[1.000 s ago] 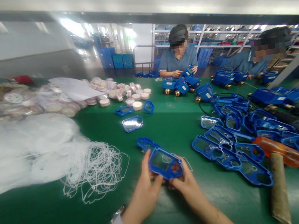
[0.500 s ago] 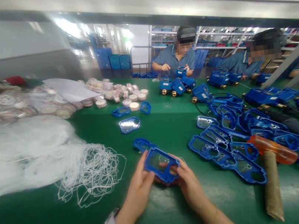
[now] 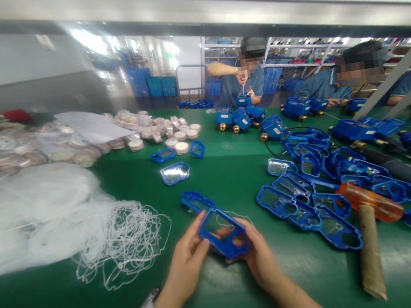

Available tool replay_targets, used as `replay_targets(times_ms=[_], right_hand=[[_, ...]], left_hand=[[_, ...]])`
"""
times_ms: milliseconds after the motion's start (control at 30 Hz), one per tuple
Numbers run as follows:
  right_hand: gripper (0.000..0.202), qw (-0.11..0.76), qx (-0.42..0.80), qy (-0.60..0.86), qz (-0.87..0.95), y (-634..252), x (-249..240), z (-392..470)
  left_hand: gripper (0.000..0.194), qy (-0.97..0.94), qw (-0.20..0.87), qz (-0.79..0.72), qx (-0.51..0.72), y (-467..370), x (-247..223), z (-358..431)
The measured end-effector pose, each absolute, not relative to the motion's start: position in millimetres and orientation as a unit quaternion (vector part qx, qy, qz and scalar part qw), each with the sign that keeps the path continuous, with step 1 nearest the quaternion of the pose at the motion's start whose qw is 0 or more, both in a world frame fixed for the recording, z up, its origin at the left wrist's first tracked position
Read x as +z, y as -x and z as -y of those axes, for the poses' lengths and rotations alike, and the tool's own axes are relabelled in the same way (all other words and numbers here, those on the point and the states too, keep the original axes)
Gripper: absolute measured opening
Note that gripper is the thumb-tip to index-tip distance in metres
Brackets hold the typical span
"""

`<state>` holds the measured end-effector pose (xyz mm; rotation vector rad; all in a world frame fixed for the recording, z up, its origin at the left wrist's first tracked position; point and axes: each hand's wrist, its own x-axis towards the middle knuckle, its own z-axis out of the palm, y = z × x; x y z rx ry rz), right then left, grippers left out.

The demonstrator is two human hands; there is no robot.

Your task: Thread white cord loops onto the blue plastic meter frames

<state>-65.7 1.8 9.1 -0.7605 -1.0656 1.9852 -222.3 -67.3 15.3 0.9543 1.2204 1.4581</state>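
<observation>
Between my two hands is a blue plastic cover frame [image 3: 224,246] with a window, tilted above the green tabletop. My left hand [image 3: 187,262] grips its left side, thumb along the near edge. My right hand [image 3: 261,256] closes round the right side, its fingers partly hidden behind the cover. A thin white cord [image 3: 236,214] curves behind the upper right edge; whether a finger holds it I cannot tell. Just beyond the held cover lies another blue cover [image 3: 197,200]. Farther off, a cover with a shiny window [image 3: 175,174] rests on the table.
Tangled white cord [image 3: 133,242] and clear plastic bags [image 3: 33,216] fill the left. Pale spools [image 3: 182,147] lie behind. At right are piled blue covers [image 3: 300,206] and an orange-headed mallet [image 3: 370,201]. Across the table, a co-worker's hand [image 3: 242,75] holds a tool over a blue unit.
The held cover has tilted slightly and sits a little lower in my hands. More white cord shows behind it. The co-worker opposite has raised an arm, with a tool upright on a blue unit.
</observation>
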Motion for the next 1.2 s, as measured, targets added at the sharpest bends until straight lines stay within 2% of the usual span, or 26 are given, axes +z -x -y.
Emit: replay_targets(times_ms=[200,333,533,667,833,933,1033,1133,1200], right_hand=[[0.036,0.394,0.742,0.316,0.440,68.4,7.3,-6.5],[0.041,0.392,0.666,0.361,0.522,60.3,12.1,-20.2],[0.039,0.349,0.289,0.536,0.712,13.1,23.5,-54.8],[0.034,0.325,0.196,0.585,0.716,-15.3,23.8,-68.3],[0.038,0.286,-0.028,0.531,0.797,-14.2,20.4,-67.5],[0.033,0.228,-0.041,0.436,0.870,-2.7,9.2,-69.4],[0.035,0.195,-0.043,0.426,0.882,1.2,-2.9,-81.0],[0.036,0.232,-0.063,0.468,0.850,-1.4,-5.5,-91.8],[0.034,0.272,-0.048,0.456,0.846,-0.8,-2.4,-90.4]], left_hand=[[0.056,-0.423,0.501,-0.501,0.565,226.2,21.7,69.0],[0.050,-0.489,0.431,-0.566,0.504,230.9,15.8,69.0],[0.041,-0.546,0.309,-0.642,0.440,240.0,2.6,67.8],[0.034,-0.564,0.288,-0.643,0.430,243.0,0.4,67.6],[0.031,-0.588,0.211,-0.655,0.425,248.2,1.0,65.1],[0.031,-0.592,0.145,-0.675,0.417,257.2,4.7,57.6],[0.034,-0.595,0.090,-0.697,0.391,269.7,10.8,47.4],[0.040,-0.613,0.102,-0.704,0.344,278.5,18.5,37.0],[0.034,-0.626,0.140,-0.698,0.318,279.9,23.7,29.0]])
